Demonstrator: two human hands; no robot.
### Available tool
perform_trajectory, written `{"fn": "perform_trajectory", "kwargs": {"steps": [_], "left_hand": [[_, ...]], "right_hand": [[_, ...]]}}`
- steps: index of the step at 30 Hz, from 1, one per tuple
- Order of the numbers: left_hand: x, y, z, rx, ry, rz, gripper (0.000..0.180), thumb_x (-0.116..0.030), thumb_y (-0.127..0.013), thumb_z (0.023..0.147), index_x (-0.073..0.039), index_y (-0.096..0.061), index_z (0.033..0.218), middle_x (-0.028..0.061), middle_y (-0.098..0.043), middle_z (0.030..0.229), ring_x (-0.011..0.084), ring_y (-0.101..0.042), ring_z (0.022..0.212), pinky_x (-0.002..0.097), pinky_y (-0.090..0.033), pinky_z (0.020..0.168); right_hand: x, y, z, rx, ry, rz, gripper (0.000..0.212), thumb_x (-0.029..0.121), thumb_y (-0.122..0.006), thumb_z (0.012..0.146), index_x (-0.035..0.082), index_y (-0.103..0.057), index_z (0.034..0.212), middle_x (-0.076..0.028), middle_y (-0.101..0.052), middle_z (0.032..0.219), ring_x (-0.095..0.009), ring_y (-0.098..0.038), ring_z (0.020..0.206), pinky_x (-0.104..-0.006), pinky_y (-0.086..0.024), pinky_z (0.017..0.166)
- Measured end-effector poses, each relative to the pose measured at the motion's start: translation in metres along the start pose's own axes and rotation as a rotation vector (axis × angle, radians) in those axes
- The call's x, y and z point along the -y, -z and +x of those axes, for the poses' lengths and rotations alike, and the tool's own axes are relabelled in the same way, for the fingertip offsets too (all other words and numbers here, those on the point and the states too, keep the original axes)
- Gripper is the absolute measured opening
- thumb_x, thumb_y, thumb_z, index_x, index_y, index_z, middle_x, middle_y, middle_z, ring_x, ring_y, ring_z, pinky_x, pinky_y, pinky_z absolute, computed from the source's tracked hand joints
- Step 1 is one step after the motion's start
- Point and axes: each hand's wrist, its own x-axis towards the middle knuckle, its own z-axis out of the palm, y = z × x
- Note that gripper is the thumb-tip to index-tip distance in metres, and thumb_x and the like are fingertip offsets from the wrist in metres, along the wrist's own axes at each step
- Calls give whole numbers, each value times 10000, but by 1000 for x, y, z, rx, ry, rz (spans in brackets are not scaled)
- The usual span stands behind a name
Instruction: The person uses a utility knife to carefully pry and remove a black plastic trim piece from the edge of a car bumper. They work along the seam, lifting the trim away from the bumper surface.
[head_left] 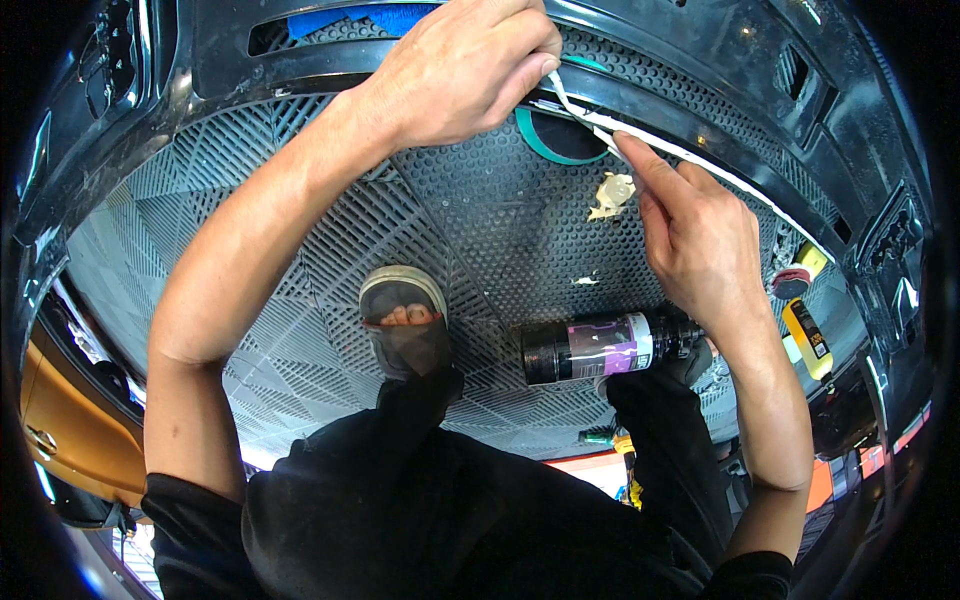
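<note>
A long white strip [690, 158] runs along the lower edge of a black curved car panel [310, 62]. My left hand [470, 70], at the top centre, is closed, pinching the strip's loose end between thumb and fingertips. Between that pinch and the edge, the end hangs bent and thin. To the right, my right hand [700, 225] has its index finger stretched along the strip and its other fingers curled. A slim pale piece shows at that fingertip; my palm hides whatever else the hand holds.
Beige scraps [612, 195] and a teal-rimmed round object [560, 140] are below the edge. A dark bottle [610, 345] with a purple label is near my right leg. At right are a yellow bottle [808, 340] and a red-and-yellow pad [795, 278]. Blue cloth [365, 22] lies behind the panel.
</note>
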Motion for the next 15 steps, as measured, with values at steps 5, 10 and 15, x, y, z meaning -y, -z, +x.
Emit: {"fn": "perform_trajectory", "kwargs": {"steps": [5, 10, 15], "left_hand": [[-5, 2, -3, 109, 132, -46, 134, -44, -646, 907, -16, -665, 1037, 161, -607, 976, 341, -581, 901, 440, -472, 842], [-5, 5, -1, 105, 116, -178, 267, -97, -653, 914, -1, -698, 1159, 160, -639, 1066, 329, -599, 1033, 435, -481, 929], [-17, 18, 10, 328, 206, -94, 230, -160, -685, 917, -9, -732, 1084, 152, -634, 1077, 326, -589, 1060, 438, -485, 928]], "right_hand": [[-1, -1, 0, 8, -21, 27, 478, 86, -644, 961, 210, -636, 1423, -112, -584, 742, -293, -611, 618, -439, -496, 591], [-3, -3, 0, -26, 0, 63, 476, 66, -636, 958, 199, -643, 1415, -118, -600, 753, -303, -614, 629, -441, -495, 606], [-5, -2, 1, 6, -11, 78, 448, 93, -626, 964, 195, -648, 1400, -137, -619, 777, -326, -641, 668, -449, -509, 622]]}}
